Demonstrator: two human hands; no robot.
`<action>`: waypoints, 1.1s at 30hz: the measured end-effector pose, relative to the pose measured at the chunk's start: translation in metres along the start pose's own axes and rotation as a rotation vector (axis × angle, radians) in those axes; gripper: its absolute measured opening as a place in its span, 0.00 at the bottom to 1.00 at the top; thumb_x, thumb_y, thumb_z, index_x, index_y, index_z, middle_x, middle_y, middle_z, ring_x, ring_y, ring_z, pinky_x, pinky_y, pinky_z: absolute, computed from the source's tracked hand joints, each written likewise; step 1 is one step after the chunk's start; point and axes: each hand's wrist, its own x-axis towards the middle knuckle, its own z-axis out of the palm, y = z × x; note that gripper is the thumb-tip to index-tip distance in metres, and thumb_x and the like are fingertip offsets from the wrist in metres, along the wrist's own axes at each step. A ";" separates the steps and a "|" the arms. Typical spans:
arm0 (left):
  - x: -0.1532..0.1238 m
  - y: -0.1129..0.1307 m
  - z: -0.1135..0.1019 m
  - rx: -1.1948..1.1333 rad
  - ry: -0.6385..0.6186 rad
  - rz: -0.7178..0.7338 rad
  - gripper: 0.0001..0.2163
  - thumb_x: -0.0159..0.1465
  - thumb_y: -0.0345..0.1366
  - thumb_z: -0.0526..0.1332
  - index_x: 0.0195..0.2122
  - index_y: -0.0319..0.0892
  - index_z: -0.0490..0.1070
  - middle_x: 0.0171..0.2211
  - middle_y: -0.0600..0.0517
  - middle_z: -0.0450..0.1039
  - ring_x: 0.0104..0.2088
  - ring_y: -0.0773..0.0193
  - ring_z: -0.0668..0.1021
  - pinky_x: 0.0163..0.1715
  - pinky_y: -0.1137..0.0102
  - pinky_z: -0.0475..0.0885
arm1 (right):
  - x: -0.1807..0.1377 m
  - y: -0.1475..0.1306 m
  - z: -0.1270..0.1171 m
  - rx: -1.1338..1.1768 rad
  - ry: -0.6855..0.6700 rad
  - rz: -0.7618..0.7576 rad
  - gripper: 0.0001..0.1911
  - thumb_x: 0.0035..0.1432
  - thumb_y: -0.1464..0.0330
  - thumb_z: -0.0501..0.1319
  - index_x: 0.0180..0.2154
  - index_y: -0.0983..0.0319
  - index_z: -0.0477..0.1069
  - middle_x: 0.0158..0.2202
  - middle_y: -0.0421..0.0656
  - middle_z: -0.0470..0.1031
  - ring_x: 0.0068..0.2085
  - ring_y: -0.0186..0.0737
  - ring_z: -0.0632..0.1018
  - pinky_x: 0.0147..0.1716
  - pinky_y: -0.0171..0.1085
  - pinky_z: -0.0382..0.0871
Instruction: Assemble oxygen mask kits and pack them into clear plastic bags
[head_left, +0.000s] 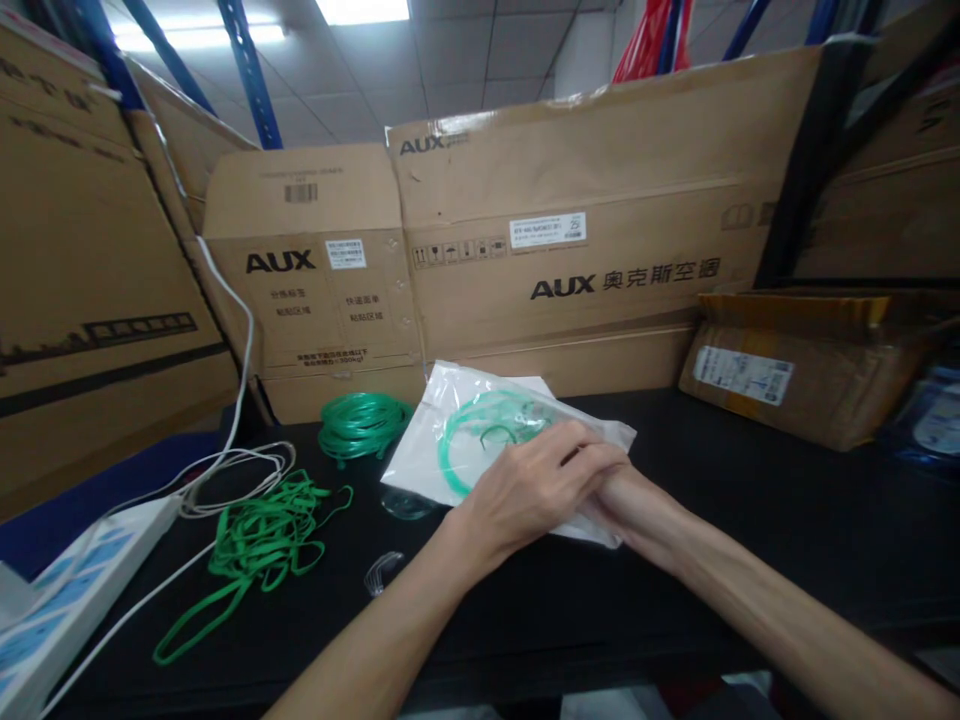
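Note:
Both hands meet at the near right edge of a clear and white plastic bag (416, 455), held above the black tabletop. A loop of pale green tubing (448, 455) shows through its film. My left hand (536, 480) lies over the bag's edge with bent fingers closed on it. Tucked against those fingers, my right hand (615, 490) grips the same edge; most of its fingers are hidden. A coil of green tubing (364, 425) rests just left of the bag. Closer to me lies a small clear coiled piece (384, 573) whose kind I cannot make out.
A tangle of flat green cord (270, 535) lies at left, by a white cable (240, 485) and a white power strip (82, 600). Large cardboard panels (480, 310) wall the back of the black table (720, 480). An open cardboard box (810, 385) stands at right.

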 end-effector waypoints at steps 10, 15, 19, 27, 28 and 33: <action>0.000 0.012 0.002 0.037 -0.102 0.083 0.13 0.76 0.29 0.50 0.53 0.39 0.73 0.40 0.48 0.77 0.45 0.63 0.82 0.44 0.72 0.80 | -0.019 0.027 0.001 -0.087 0.252 0.134 0.21 0.54 0.48 0.71 0.41 0.57 0.83 0.54 0.60 0.76 0.69 0.83 0.58 0.50 0.68 0.77; 0.002 0.015 0.004 0.026 -0.069 0.099 0.12 0.77 0.29 0.51 0.53 0.36 0.73 0.41 0.47 0.77 0.45 0.62 0.81 0.49 0.70 0.79 | -0.014 0.023 0.004 0.190 0.208 0.216 0.21 0.51 0.51 0.75 0.43 0.55 0.84 0.52 0.55 0.79 0.66 0.78 0.67 0.50 0.61 0.81; 0.003 0.020 0.007 0.012 -0.102 0.115 0.14 0.78 0.31 0.49 0.49 0.37 0.75 0.37 0.49 0.77 0.39 0.64 0.81 0.40 0.72 0.79 | 0.016 0.001 0.008 0.380 0.054 0.225 0.10 0.56 0.59 0.74 0.39 0.55 0.84 0.46 0.49 0.84 0.55 0.63 0.80 0.48 0.50 0.83; 0.001 0.023 0.008 -0.057 -0.165 0.154 0.11 0.76 0.34 0.53 0.48 0.42 0.76 0.36 0.55 0.79 0.32 0.69 0.79 0.25 0.74 0.71 | 0.073 -0.009 -0.081 0.387 0.228 0.271 0.13 0.69 0.65 0.64 0.53 0.62 0.73 0.53 0.47 0.77 0.47 0.45 0.81 0.44 0.47 0.80; 0.001 0.023 0.008 -0.053 -0.167 0.148 0.11 0.76 0.34 0.54 0.48 0.42 0.77 0.36 0.55 0.79 0.32 0.68 0.78 0.24 0.74 0.70 | 0.076 -0.006 -0.099 0.372 0.264 0.289 0.14 0.69 0.64 0.64 0.54 0.61 0.73 0.53 0.48 0.77 0.47 0.45 0.80 0.44 0.47 0.80; 0.000 0.022 0.009 -0.048 -0.201 0.154 0.10 0.75 0.36 0.56 0.48 0.42 0.77 0.33 0.57 0.77 0.29 0.66 0.78 0.21 0.70 0.66 | 0.092 0.011 -0.165 0.331 0.322 0.321 0.16 0.69 0.64 0.64 0.55 0.60 0.72 0.55 0.47 0.76 0.49 0.46 0.80 0.45 0.47 0.79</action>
